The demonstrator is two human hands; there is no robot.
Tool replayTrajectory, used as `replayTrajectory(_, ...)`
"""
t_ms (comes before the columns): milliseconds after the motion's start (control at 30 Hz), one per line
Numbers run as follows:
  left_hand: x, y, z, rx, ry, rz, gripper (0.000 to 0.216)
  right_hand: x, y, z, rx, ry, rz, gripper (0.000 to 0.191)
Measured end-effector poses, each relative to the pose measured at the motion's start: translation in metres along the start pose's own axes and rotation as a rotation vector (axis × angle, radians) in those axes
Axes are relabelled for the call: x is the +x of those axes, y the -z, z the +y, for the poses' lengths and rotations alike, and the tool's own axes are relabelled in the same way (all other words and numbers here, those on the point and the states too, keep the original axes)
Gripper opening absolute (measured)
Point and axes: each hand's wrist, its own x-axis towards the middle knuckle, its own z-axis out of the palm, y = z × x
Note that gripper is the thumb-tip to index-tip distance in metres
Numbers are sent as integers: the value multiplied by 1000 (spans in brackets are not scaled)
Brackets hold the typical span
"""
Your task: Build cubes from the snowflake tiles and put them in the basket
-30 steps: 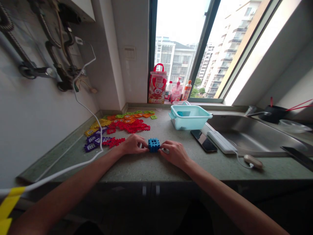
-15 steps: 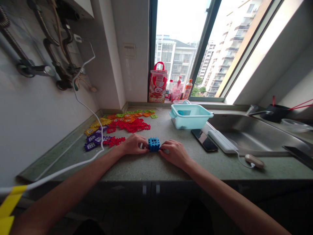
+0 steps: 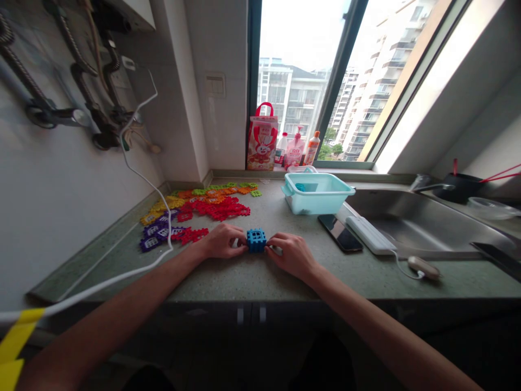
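A small blue cube of interlocking plastic building pieces rests on the counter in front of me, a window-like opening in its top. My left hand grips its left side between thumb and fingers. On the opposite side, my right hand pinches the cube's right edge. The far and lower faces of the cube are hidden from me. Left of my hands lie loose flat pieces: red ones, purple ones, yellow ones, orange ones and green ones.
A light-blue plastic basin with something blue inside stands beyond my right hand. Nearby are a phone, a white power strip and the steel sink. A white cable crosses the counter's left side. Bottles line the windowsill.
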Motion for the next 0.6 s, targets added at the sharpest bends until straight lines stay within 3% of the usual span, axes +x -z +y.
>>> replayTrajectory(267, -1, 2, -12, 5, 172, 128, 14, -1, 2, 0, 26, -38, 13, 16)
replayTrajectory(400, 0, 0, -16, -19, 189, 72, 27, 0, 1, -1, 21, -46, 0, 16)
replayTrajectory(600, 4, 0, -12, 70, 179, -37, 21, 1, 0, 0, 6, -33, -11, 16)
